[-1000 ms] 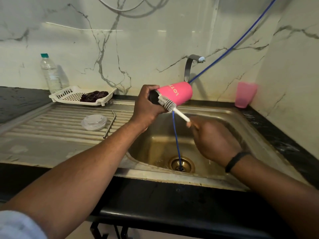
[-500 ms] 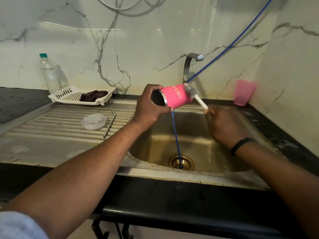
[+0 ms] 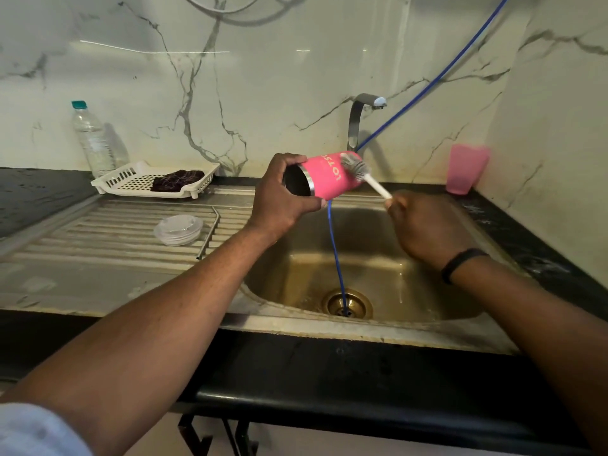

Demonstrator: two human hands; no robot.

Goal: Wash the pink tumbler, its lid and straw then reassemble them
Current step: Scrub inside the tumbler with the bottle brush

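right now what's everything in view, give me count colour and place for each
tumbler: 1, pink, on its side over the sink, open end toward the camera
bottle brush: 1, white handle, bristles against the tumbler's outside
lid: 1, clear, on the drainboard
straw: 1, metal, beside the lid
basket: 1, white, back of the drainboard, dark cloth inside
water bottle: 1, clear with green cap, by the wall
cup: 1, pink, right back corner
tap: 1, steel, behind the sink
hose: 1, blue, running down into the drain
sink: 1, steel
left hand: grips the tumbler's rim end
right hand: holds the brush handle, black wristband
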